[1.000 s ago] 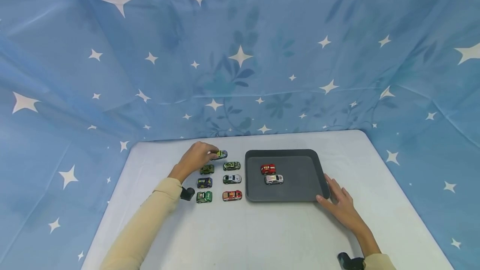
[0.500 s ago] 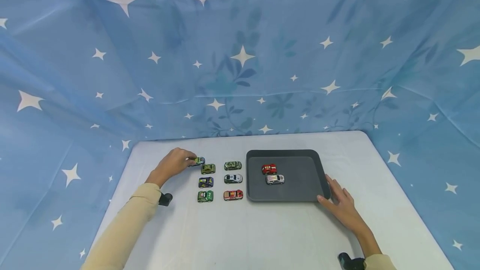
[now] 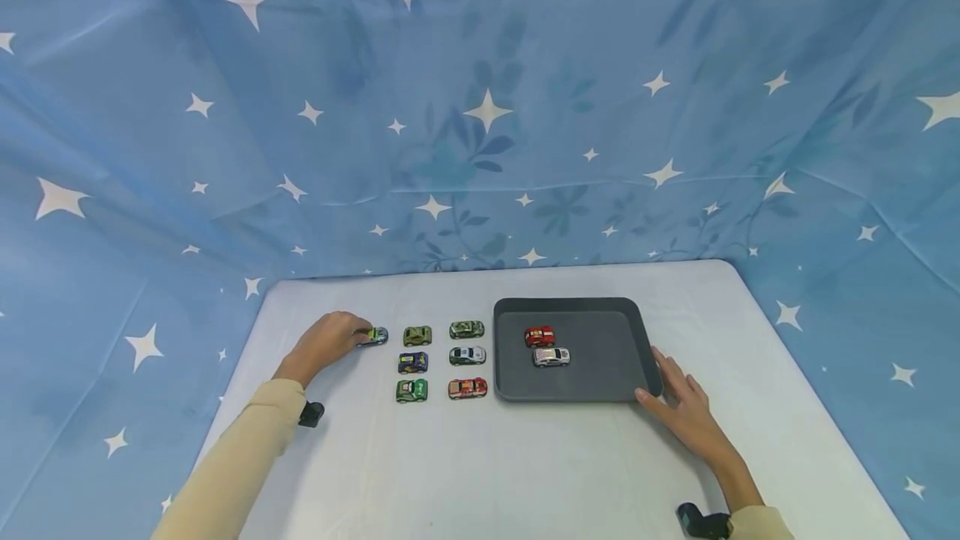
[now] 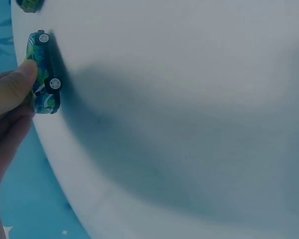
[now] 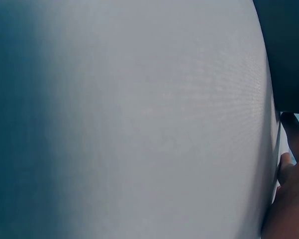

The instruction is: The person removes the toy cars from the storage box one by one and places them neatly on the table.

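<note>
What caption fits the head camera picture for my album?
Left hand holds a toy car beside six more; right hand rests by the tray.

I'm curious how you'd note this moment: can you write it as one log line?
left hand: pinches blue car on table | right hand: flat beside tray | tray: two cars | table: six loose cars

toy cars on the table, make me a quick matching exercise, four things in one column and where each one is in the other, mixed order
Things:
1. blue-green car
2. red car
3. right hand
4. green car

Places:
A. inside the dark tray
B. resting by the tray's near right corner
C. pinched in the left hand, down on the table
D. nearest car in the left column of the six-car block

Pairs: 1-C, 2-A, 3-B, 4-D
</note>
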`<state>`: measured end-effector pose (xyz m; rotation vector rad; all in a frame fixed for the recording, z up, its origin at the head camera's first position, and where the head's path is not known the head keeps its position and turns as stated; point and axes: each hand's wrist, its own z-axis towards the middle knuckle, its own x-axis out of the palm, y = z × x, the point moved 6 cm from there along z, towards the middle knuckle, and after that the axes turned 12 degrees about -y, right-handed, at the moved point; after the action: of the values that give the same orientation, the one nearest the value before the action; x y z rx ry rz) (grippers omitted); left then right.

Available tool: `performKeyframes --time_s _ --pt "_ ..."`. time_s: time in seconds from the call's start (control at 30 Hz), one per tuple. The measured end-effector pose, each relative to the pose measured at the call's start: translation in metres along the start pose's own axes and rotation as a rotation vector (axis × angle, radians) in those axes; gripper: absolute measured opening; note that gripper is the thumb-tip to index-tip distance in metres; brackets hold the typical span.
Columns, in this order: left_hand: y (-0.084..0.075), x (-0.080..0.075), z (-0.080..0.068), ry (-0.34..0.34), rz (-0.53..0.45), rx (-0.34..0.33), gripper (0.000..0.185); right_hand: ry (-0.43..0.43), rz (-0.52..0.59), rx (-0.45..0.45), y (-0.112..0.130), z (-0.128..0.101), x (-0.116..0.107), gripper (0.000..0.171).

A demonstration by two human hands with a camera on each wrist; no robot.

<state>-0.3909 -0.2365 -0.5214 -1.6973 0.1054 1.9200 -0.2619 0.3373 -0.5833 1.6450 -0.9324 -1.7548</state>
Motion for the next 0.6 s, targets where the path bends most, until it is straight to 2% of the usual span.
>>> performKeyframes --time_s 0.2,0.37,0.6 --pt "0.0027 0.007 -0.0037 -0.006 0.017 0.007 0.016 -0.002 0.004 0.0 -0.0016 0.0004 -0.0008 0.093" --pt "-0.0012 0.0108 -0.005 -0.019 0.024 0.037 0.016 -0.008 -0.01 0.003 -0.0034 0.0004 0.0001 0.093" --pt "-0.0049 0.0097 -0.0067 -0.043 0.026 0.076 0.017 -0.017 -0.011 0.001 -0.0046 0.0007 0.0006 0.093"
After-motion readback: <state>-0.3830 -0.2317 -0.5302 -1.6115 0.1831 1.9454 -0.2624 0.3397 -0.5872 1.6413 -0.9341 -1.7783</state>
